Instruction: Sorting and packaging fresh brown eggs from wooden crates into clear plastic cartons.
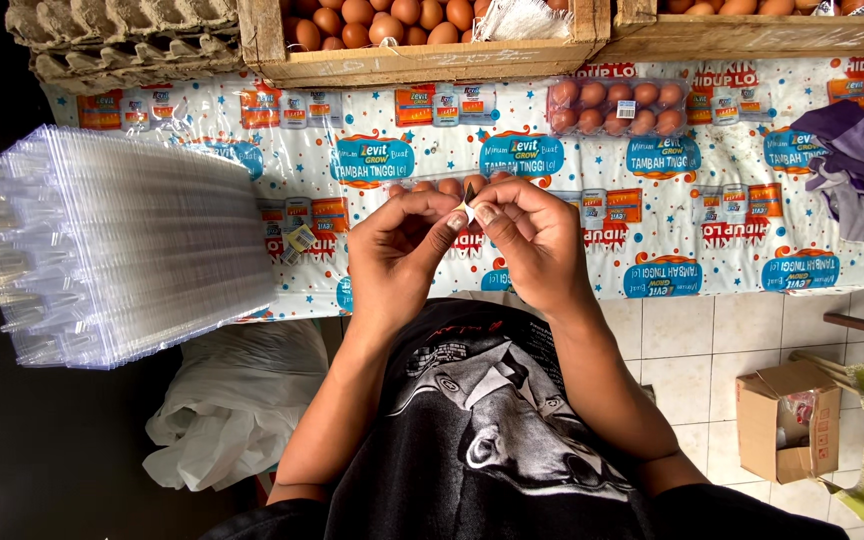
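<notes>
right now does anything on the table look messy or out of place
Little stands out. A purple cloth lies crumpled at the table's right end, and a small label sits loose beside the stack of clear trays. The eggs look unbroken.

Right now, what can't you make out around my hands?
Head view only:
- Small white piece: too small to identify, pinched between left hand and right hand.
- Egg pack behind the hands: mostly hidden by them.
- Wooden crate: cut off by the top edge.
</notes>
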